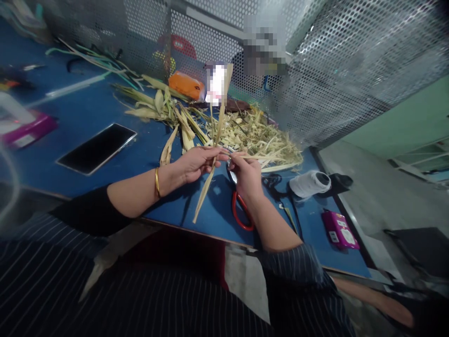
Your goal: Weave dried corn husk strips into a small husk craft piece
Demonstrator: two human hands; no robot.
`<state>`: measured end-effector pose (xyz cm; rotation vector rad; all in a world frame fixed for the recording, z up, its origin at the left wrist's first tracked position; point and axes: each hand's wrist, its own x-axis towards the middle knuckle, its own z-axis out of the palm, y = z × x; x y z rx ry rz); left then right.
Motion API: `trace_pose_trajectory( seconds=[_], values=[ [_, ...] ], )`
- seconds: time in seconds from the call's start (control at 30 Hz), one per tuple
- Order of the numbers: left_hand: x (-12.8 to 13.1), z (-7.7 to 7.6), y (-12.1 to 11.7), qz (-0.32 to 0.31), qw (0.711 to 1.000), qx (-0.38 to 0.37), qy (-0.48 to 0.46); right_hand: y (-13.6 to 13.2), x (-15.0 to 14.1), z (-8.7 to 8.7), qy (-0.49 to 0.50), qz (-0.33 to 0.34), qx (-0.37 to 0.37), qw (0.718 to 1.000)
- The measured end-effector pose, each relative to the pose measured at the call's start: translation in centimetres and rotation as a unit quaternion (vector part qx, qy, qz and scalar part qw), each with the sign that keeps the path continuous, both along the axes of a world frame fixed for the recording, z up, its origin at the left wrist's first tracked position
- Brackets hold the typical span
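Note:
My left hand (198,164), a gold bangle at its wrist, pinches long pale dried husk strips (204,194) that cross between my hands. One strip runs upright, from above my fingers down towards the table's front edge. Opposite, my right hand (248,177) has its thumb and fingers closed on another strip (266,158) that points right. The fingertips of both hands nearly meet at the crossing. Red-handled scissors (242,210) lie beneath my right hand, their blades partly covered. Just beyond is a heap of shredded husk (259,133), with longer husk leaves (164,105) to its left.
On the blue table (87,107) lie a black phone (97,147), an orange packet (185,85) and green-white strips (94,61). To the right are a white thread spool (310,183) and a magenta box (339,229). A perforated metal screen (140,28) stands behind.

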<state>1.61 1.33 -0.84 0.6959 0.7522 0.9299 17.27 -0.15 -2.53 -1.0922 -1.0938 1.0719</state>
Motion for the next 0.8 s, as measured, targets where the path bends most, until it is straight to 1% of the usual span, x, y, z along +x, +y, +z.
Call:
trace_pose_trajectory(
  seconds=[0.07, 0.17, 0.23, 0.27, 0.33, 0.37, 0.4, 0.43, 0.47, 0.5, 0.53, 0.57, 0.6, 0.63, 0.67, 0.73, 0.8],
  values=[
    [0.1, 0.0, 0.0, 0.007, 1.000, -0.004, -0.025, 0.3, 0.0, -0.1, 0.083, 0.040, -0.091, 0.992],
    [0.1, 0.0, -0.2, 0.006, 0.999, -0.006, -0.051, 0.6, 0.2, 0.2, 0.149, 0.063, -0.192, 0.968],
    [0.1, -0.1, -0.1, -0.001, 0.999, -0.006, -0.045, 0.5, 0.4, 0.7, 0.151, 0.077, -0.235, 0.957],
    [0.1, -0.1, -0.1, 0.001, 0.999, -0.003, -0.034, 0.3, 0.4, 1.0, 0.135, 0.098, -0.254, 0.953],
    [0.0, -0.2, 0.0, 0.013, 1.000, 0.010, -0.002, -0.4, 0.4, 1.7, 0.063, 0.186, -0.283, 0.939],
    [0.0, -0.2, 0.1, 0.020, 0.999, 0.020, 0.013, -0.8, 0.4, 1.9, 0.018, 0.235, -0.277, 0.932],
    [0.0, -0.2, 0.1, 0.024, 0.999, 0.032, 0.026, -1.2, 0.4, 2.2, -0.025, 0.268, -0.245, 0.931],
    [0.0, -0.2, 0.0, 0.025, 0.998, 0.041, 0.038, -1.6, 0.4, 2.4, -0.062, 0.278, -0.189, 0.940],
    [0.0, -0.1, -0.1, 0.023, 0.997, 0.048, 0.049, -1.8, 0.4, 2.5, -0.092, 0.257, -0.113, 0.955],
    [0.1, -0.1, -0.2, 0.017, 0.997, 0.053, 0.058, -1.9, 0.5, 2.6, -0.121, 0.206, -0.029, 0.971],
    [0.1, -0.1, -0.3, 0.009, 0.996, 0.058, 0.066, -1.9, 0.6, 2.6, -0.154, 0.136, 0.051, 0.977],
    [0.2, -0.1, -0.5, -0.001, 0.995, 0.063, 0.075, -1.8, 0.8, 2.6, -0.192, 0.066, 0.115, 0.973],
    [0.3, -0.1, -0.7, -0.014, 0.994, 0.072, 0.085, -1.5, 1.0, 2.5, -0.229, 0.008, 0.158, 0.960],
    [0.4, -0.2, -0.8, -0.032, 0.992, 0.081, 0.095, -1.2, 1.2, 2.5, -0.258, -0.029, 0.183, 0.948],
    [0.5, -0.4, -1.0, -0.050, 0.989, 0.091, 0.105, -0.8, 1.4, 2.4, -0.272, -0.042, 0.193, 0.942],
    [0.6, -0.8, -1.1, -0.090, 0.982, 0.110, 0.123, -0.3, 1.7, 2.3, -0.257, -0.011, 0.178, 0.950],
    [0.6, -1.1, -1.2, -0.128, 0.976, 0.125, 0.125, -0.1, 1.7, 2.3, -0.204, 0.032, 0.145, 0.968]
  ],
)
